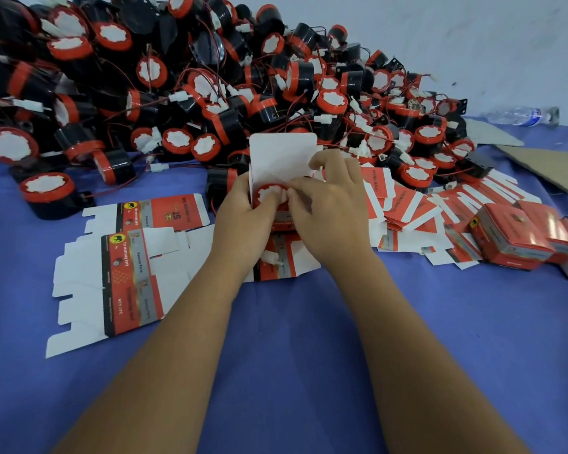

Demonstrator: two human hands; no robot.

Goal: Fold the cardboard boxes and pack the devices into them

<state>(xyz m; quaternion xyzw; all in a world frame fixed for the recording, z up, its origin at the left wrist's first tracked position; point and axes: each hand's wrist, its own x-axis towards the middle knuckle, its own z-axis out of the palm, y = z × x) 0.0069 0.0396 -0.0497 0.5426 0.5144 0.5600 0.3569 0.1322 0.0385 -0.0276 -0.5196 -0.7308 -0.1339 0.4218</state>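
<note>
Two bare hands meet at the middle of the view, both closed around one open box [281, 158] with a device [269, 193] sitting in its mouth. The left hand [243, 221] holds the box's left side, its thumb lying on the device's red-rimmed white face. The right hand [328, 204] comes in from the right, fingers curled, pinching at the device's edge beside the left thumb; one finger hooks over the right edge of the box's raised white flap. So the device lies directly between the two grips, under the thumbs, with the flap standing upright just behind it.

Under the wrists, on the blue surface [309, 355], lie flat boxes [125, 273], red and black printed with white tabs, spreading out to the left. More flat boxes are fanned in a loose heap [407, 211] just right of the right hand. Beyond them, near the right edge, stand folded boxes [512, 237], closed, side by side.

Behind the hands a big pile of devices [177, 86] fills the upper left and centre: black round bodies, red rims, white faces, thin red wires and white plugs tangled among them. At far right lie a sheet of brown cardboard [551, 168] and, by the pale wall, a clear plastic bottle [522, 115] on its side.
</note>
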